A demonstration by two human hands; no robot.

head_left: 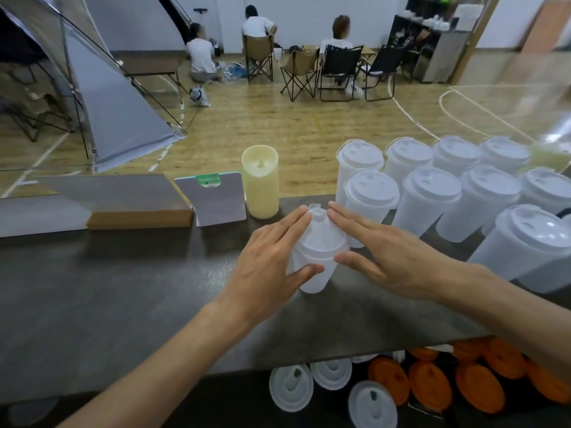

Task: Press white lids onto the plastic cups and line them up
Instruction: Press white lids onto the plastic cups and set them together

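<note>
The near edge of the dark counter point(129, 304) hides most of the stock below it: only the tops of some loose white lids point(330, 373) and orange lids point(429, 381) show, and how they are stacked cannot be told. On the right the frame cuts off the outermost of the lidded cups point(429, 196), which stand close together in rows along the counter's right side; the farthest ones blur into a pale yellowish shape that is hard to make out. The whole view is slightly smeared, so fine detail on the lids is lost.

At the middle of the counter stands one frosted plastic cup point(312, 273) with a white lid point(319, 239) on its mouth, the lid's small spout flap standing up at the far side. Both hands lie over it with fingers straight and spread. The left hand point(272, 261) rests its fingers along the lid's left side, thumb against the cup wall. The right hand point(383, 254) lays its fingers across the lid's right side, thumb pointing at the rim; whether that thumb touches cannot be told. Neither hand curls round anything. The palms hide much of the lid's rim, so how far it is seated is unclear.

Behind the cup stand a pale yellow cylinder point(260, 180), a small white card stand point(216, 199) and a flat cardboard box point(139, 208).
</note>
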